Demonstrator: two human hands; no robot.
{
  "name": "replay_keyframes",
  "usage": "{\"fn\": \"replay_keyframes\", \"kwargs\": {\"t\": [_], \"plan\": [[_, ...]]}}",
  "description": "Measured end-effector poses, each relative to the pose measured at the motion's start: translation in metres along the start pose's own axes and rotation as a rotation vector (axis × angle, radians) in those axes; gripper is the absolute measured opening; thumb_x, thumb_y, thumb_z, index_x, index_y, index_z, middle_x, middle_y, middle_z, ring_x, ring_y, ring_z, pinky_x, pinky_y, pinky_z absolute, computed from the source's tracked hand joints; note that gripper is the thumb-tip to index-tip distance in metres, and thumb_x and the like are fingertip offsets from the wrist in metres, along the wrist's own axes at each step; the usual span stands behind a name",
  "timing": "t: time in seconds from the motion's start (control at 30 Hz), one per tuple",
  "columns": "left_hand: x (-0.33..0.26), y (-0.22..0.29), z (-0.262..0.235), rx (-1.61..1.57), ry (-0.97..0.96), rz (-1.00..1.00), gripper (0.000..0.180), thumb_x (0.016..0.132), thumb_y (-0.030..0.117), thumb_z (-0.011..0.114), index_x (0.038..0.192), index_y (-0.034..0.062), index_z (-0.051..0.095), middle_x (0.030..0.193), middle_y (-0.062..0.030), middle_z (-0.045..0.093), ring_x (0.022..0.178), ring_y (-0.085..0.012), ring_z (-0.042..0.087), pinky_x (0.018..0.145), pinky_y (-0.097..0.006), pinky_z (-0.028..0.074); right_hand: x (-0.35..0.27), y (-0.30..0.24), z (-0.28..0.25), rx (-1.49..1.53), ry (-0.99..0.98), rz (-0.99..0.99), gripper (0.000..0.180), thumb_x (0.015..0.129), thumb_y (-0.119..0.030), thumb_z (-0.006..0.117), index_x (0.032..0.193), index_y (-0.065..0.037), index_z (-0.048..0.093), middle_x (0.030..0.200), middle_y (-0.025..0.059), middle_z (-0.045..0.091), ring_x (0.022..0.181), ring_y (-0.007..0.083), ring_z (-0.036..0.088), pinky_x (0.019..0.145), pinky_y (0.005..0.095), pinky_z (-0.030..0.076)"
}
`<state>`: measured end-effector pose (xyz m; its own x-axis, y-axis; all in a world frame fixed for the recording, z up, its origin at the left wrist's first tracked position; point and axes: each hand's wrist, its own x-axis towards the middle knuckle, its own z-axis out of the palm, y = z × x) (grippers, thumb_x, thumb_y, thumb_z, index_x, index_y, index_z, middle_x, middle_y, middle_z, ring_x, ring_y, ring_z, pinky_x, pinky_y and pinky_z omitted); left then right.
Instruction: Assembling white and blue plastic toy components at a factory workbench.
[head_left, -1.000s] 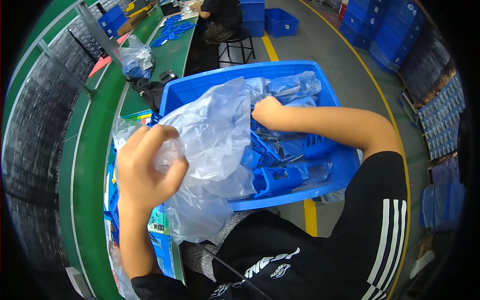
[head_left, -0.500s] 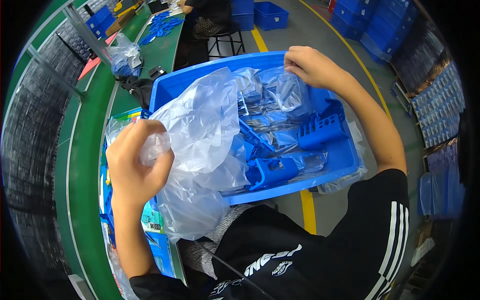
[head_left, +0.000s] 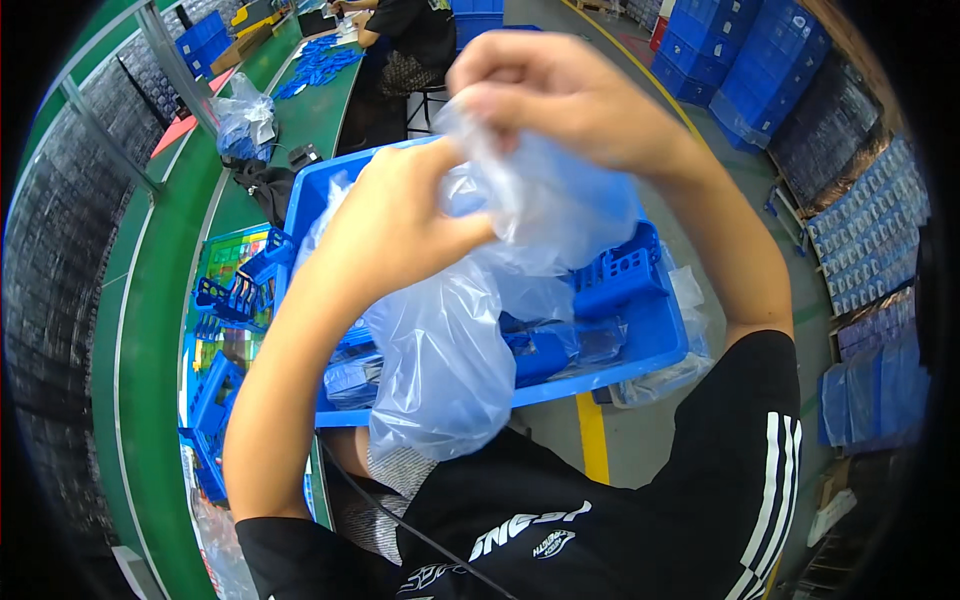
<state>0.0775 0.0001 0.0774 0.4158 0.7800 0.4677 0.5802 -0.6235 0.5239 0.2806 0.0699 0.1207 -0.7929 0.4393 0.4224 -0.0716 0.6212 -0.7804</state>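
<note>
A clear plastic bag (head_left: 440,350) hangs over a blue tub (head_left: 655,345), its lower end bulging past the near rim. My right hand (head_left: 560,100), smeared by motion, pinches the bag's gathered upper part above the tub. Curled round the bag just left of it is my left hand (head_left: 400,220), thumb pointing right; its other fingertips are hidden. Inside the tub lie a slotted blue plastic part (head_left: 625,270), another blue part (head_left: 540,355) and clear-wrapped pieces (head_left: 352,380), partly covered by the bag and my arms.
Loose blue plastic parts (head_left: 240,290) lie on the left beside the tub. A green workbench (head_left: 300,120) runs away behind, with a bagged bundle (head_left: 245,120) and a blue pile (head_left: 320,62). Beyond it sits another person (head_left: 410,40). Blue crates (head_left: 770,70) are stacked far right.
My right hand has left the tub's far rim and moved left onto the bag. My left hand has moved right and up with the bag, uncovering blue parts at the left.
</note>
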Motion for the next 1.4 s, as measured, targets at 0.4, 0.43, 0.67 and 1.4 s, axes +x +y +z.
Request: {"fn": "replay_keyframes", "kwargs": {"t": [0.4,0.43,0.67,1.4], "plan": [[-0.099,-0.038,-0.092,0.044,0.630,-0.177,0.026,0.068,-0.008,0.050,0.090,0.0042,0.043,0.084,-0.0011,0.041,0.077,-0.0112,0.044,0.075,-0.021,0.036,-0.008,0.191,-0.023,-1.132,-0.546,0.698,0.054,0.079,-0.023,0.078,0.127,-0.004,0.063,0.128,0.0191,0.064,0.122,0.0358,0.059,0.103,0.0449,0.049],[-0.102,-0.030,-0.094,0.043,0.641,-0.224,0.030,0.068,-0.009,0.048,0.095,0.0040,0.044,0.086,-0.0015,0.042,0.079,-0.0111,0.048,0.076,-0.022,0.038,-0.010,0.211,-0.020,-1.155,-0.621,0.744,0.058,0.078,-0.028,0.079,0.128,-0.004,0.063,0.128,0.0198,0.064,0.121,0.0361,0.060,0.102,0.0451,0.050],[-0.141,-0.012,-0.101,0.133,0.622,-0.243,0.044,0.066,-0.014,0.040,0.107,0.0004,0.048,0.093,-0.0064,0.052,0.080,-0.0122,0.058,0.075,-0.023,0.044,-0.002,0.234,0.003,-1.254,-0.615,0.728,0.039,0.080,-0.034,0.073,0.102,-0.002,0.075,0.103,0.0226,0.073,0.096,0.0387,0.071,0.084,0.0464,0.058],[-0.049,-0.014,-0.073,0.110,0.158,-0.122,0.086,0.065,0.027,0.091,0.140,0.0120,0.052,0.076,-0.0117,0.065,0.063,-0.0155,0.059,0.061,-0.028,0.047,0.037,0.024,-0.038,-0.403,0.161,0.227,0.040,0.103,-0.040,0.055,0.103,-0.003,0.072,0.077,0.0004,0.064,0.071,0.0091,0.063,0.060,0.0265,0.051]]}}
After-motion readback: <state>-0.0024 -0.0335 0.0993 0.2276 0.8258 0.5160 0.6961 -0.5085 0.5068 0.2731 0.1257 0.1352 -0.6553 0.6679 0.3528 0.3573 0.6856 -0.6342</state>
